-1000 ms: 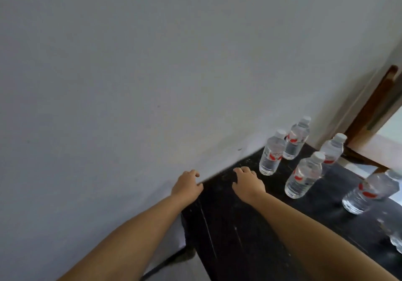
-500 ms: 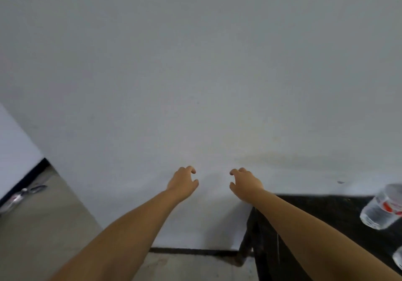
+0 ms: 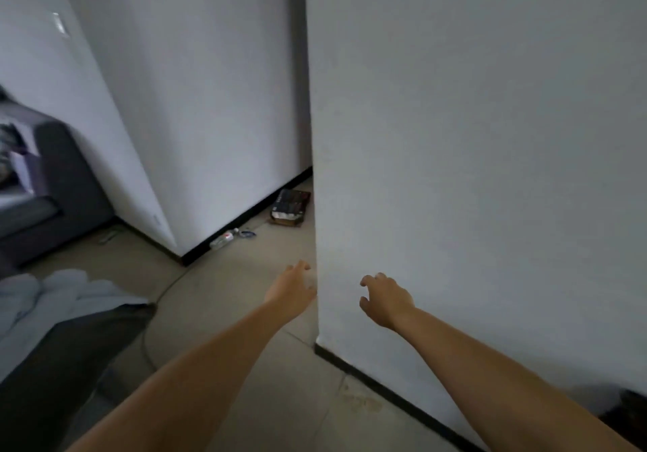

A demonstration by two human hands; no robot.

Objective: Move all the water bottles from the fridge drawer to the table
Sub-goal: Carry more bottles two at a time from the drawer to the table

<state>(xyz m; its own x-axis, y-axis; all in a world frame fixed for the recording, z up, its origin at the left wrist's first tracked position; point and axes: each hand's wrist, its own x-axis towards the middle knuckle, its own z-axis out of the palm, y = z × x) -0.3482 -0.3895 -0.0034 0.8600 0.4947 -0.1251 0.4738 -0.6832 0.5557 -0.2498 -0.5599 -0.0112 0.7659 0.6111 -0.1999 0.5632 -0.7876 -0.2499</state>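
Note:
My left hand (image 3: pixel 292 287) and my right hand (image 3: pixel 383 299) are stretched out in front of me, both empty with fingers loosely curled. They hang in the air on either side of a white wall corner (image 3: pixel 315 206). A single water bottle (image 3: pixel 224 239) lies on its side on the floor by the far wall's black skirting. The table, its bottles and the fridge are out of view.
A dark box (image 3: pixel 290 206) sits on the floor in the narrow passage behind the wall corner. A grey sofa (image 3: pixel 52 185) stands at the left. Pale cloth (image 3: pixel 52 294) and a dark cushion lie at the lower left. A cable runs across the tiled floor.
The view has swung left, away from the black table and its bottles, which have left the frame. A wall corner, passage and sofa have come into sight. Both hands stay empty.

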